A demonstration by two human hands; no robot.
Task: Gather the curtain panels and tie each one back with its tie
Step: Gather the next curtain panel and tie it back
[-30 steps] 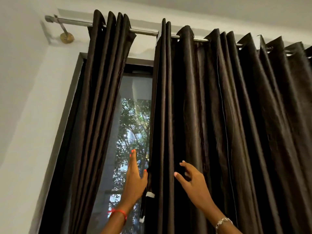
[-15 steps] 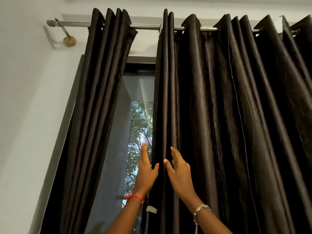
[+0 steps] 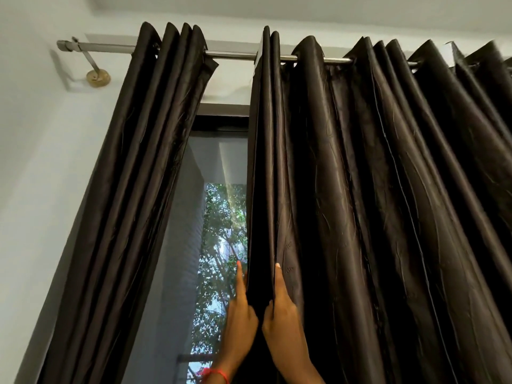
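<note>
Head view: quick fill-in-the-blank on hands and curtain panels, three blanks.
The right panel's edge runs ___ the left hand and right hand.
The left panel hangs bunched at the rod's ___ end.
The red band sits on the ___ wrist.
Answers: between; left; left.

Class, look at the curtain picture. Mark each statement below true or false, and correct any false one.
1. The left hand and right hand both touch the inner edge of the right curtain panel. True.
2. The left curtain panel is spread across the whole window. False: it is bunched at the left end of the curtain rod, and the window glass shows between the panels.
3. A red band sits on the left wrist. True.
4. The right curtain panel is tied back. False: it hangs loose, spread wide along the curtain rod.
</note>
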